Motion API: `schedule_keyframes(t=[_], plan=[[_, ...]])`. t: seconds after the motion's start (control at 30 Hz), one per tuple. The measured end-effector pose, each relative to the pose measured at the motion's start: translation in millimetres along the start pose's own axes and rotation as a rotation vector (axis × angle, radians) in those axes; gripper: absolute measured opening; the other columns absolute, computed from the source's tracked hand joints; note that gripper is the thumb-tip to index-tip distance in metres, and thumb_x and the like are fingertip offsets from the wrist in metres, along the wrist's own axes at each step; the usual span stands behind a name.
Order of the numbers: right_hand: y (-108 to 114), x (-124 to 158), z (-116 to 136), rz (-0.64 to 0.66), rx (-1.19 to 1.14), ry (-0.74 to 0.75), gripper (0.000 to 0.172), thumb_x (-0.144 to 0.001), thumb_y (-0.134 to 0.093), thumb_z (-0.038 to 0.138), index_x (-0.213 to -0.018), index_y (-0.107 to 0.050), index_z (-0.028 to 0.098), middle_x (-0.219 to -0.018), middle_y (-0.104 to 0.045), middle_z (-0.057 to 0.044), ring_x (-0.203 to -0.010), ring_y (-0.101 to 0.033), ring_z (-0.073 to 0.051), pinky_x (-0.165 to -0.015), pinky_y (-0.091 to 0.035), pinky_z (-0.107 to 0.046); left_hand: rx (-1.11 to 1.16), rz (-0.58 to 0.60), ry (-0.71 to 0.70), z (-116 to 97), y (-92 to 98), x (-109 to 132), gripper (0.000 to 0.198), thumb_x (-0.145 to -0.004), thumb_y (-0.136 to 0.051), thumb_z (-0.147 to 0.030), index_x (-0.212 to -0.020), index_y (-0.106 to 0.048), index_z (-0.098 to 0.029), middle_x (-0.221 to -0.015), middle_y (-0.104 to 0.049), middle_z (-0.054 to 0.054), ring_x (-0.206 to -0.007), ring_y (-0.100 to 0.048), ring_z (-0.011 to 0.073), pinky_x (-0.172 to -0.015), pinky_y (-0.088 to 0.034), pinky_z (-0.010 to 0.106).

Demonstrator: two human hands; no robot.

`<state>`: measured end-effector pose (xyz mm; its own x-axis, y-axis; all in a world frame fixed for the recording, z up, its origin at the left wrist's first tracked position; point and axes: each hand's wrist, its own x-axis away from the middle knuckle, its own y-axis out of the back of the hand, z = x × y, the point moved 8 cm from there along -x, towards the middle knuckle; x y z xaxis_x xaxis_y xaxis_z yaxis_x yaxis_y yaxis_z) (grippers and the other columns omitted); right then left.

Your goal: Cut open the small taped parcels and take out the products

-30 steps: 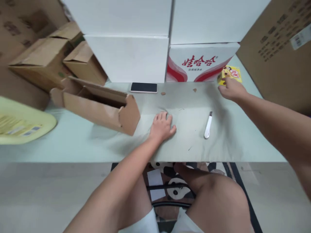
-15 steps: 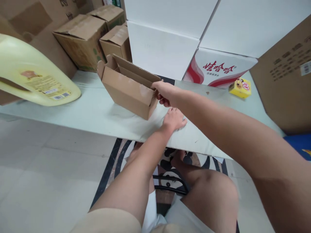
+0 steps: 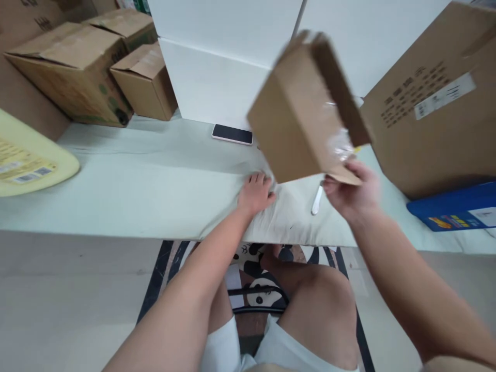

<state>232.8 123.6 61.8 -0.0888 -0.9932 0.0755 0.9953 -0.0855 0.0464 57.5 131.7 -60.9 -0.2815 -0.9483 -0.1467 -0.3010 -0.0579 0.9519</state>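
Observation:
My right hand [image 3: 354,191] is closed on the lower flap of a small brown cardboard box [image 3: 298,113]. The box is raised off the table and tilted, somewhat blurred, with clear tape on its side. My left hand [image 3: 256,194] lies flat on the pale table cover [image 3: 155,191], fingers stretched out and holding nothing. Below the box, a small white-handled utensil [image 3: 316,201] lies on the cover, its upper end hidden. Behind my left hand, a dark-screened phone [image 3: 232,134] rests near the white boxes.
White cartons [image 3: 213,77] stand along the back. Brown boxes [image 3: 77,72] and a yellow jug [image 3: 31,160] are at left. A large carton [image 3: 437,113] and a blue package [image 3: 453,209] stand at right. The table's front edge runs before my knees.
My right hand has lifted the cardboard box off the table and carried it right, tilting it. The phone and the white-handled utensil now show. My view has shifted right; my left hand stays flat.

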Motion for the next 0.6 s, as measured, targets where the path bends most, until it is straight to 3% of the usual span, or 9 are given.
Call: schedule_keyframes(t=[0.13,0.23,0.4,0.5,0.6], plan=[[146,18,-2,-0.42,0.224,-0.062,0.014,-0.073,-0.042,0.037,-0.068,-0.033,0.028,-0.071,-0.046,-0.007,-0.061,-0.054,-0.024,-0.057,-0.048,-0.043,0.002,-0.001,-0.009,1,0.6,-3,0.045,-0.093,-0.051,-0.036,-0.131,-0.059,-0.014,-0.139,-0.056,0.021,-0.132,-0.048,0.0358,-0.112,-0.035,0.048],[208,24,-16,-0.602,0.235,-0.141,0.01,-0.069,-0.042,0.033,-0.067,-0.033,0.028,-0.07,-0.048,-0.008,-0.053,-0.046,-0.022,-0.053,-0.044,-0.045,-0.014,0.003,-0.006,2,1.4,-4,0.046,-0.093,-0.05,-0.037,-0.131,-0.06,-0.012,-0.138,-0.056,0.021,-0.132,-0.048,0.0354,-0.112,-0.036,0.047],[243,-1,-32,-0.688,0.208,-0.224,0.012,-0.067,-0.045,0.028,-0.068,-0.034,0.028,-0.062,-0.043,-0.005,-0.049,-0.04,-0.02,-0.054,-0.043,-0.042,-0.009,0.033,0.003,3,0.3,-6,0.049,-0.093,-0.05,-0.037,-0.135,-0.057,-0.013,-0.141,-0.055,0.02,-0.134,-0.047,0.0353,-0.114,-0.035,0.048],[252,-32,-32,-0.735,0.2,-0.257,0.005,-0.072,-0.041,0.024,-0.072,-0.038,0.028,-0.062,-0.044,-0.004,-0.054,-0.047,-0.02,-0.06,-0.046,-0.039,-0.034,0.041,0.007,3,-0.6,-6,0.051,-0.093,-0.049,-0.037,-0.138,-0.055,-0.012,-0.143,-0.054,0.021,-0.134,-0.047,0.0354,-0.115,-0.034,0.048],[259,-67,-33,-0.789,0.194,-0.28,0.01,-0.079,-0.035,0.02,-0.08,-0.041,0.027,-0.07,-0.05,-0.004,-0.063,-0.055,-0.02,-0.063,-0.049,-0.035,-0.068,0.05,0.004,4,-2.4,-6,0.052,-0.094,-0.047,-0.036,-0.139,-0.055,-0.011,-0.144,-0.054,0.021,-0.134,-0.047,0.035,-0.115,-0.035,0.047]])
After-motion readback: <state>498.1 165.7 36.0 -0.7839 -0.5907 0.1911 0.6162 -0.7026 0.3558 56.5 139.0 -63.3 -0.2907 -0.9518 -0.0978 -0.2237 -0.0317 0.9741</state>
